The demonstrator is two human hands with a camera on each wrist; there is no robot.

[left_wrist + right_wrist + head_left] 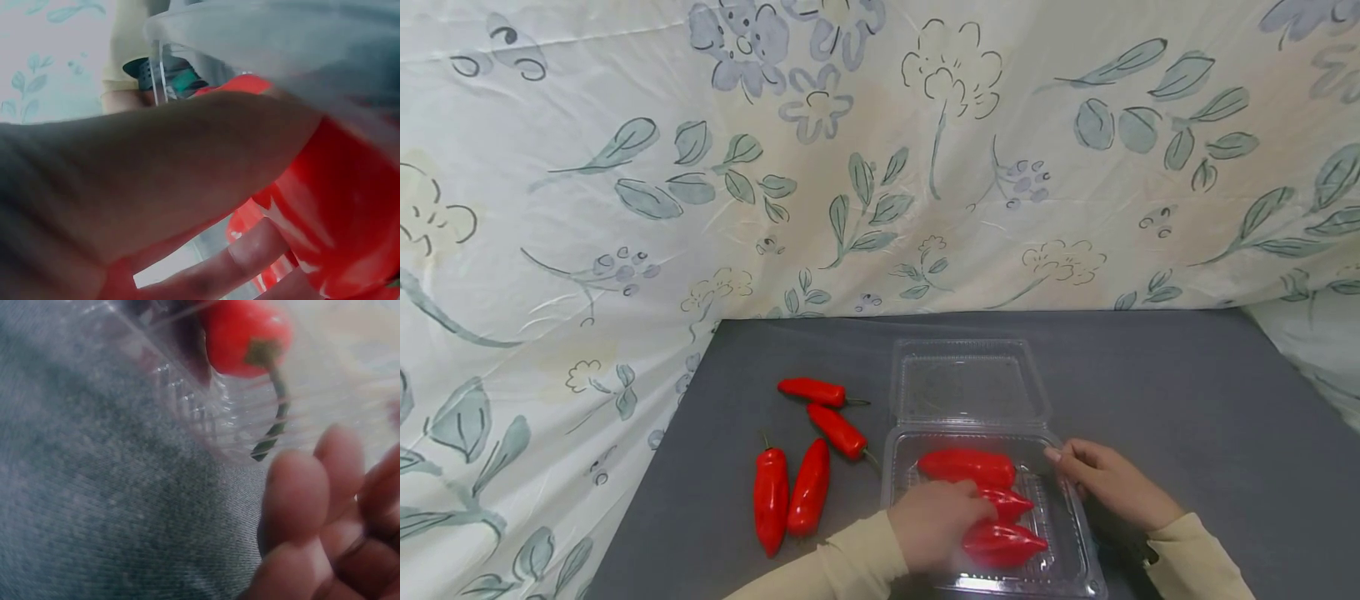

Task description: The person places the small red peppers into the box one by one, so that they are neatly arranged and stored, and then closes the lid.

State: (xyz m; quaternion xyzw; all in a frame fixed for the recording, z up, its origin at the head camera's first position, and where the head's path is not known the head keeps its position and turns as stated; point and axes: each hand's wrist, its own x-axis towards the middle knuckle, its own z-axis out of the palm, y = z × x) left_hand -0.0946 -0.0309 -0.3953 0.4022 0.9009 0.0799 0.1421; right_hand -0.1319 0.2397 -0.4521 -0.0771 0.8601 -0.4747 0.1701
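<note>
A clear plastic clamshell container [1078, 533] lies with its lid folded back, holding three red peppers crosswise. My left hand [936, 521] reaches into it from the left, its fingers on the middle pepper [1009, 502]; in the left wrist view the fingers curl against a glossy red pepper [350, 212]. Above and below that one in the head view lie the far pepper [967, 465] and the near pepper [1004, 546]. At the container's right rim, my right hand [1116, 487] pinches the edge with thumb and finger. A green-stemmed pepper [247, 337] shows through the plastic beside these fingers.
Left of the container, several loose red peppers lie on the dark grey cloth: an upper pepper [812, 391], a slanted pepper [838, 432], and two upright ones [771, 500]. The transparent lid [966, 383] lies flat behind. A floral curtain [880, 167] hangs at the table's back edge.
</note>
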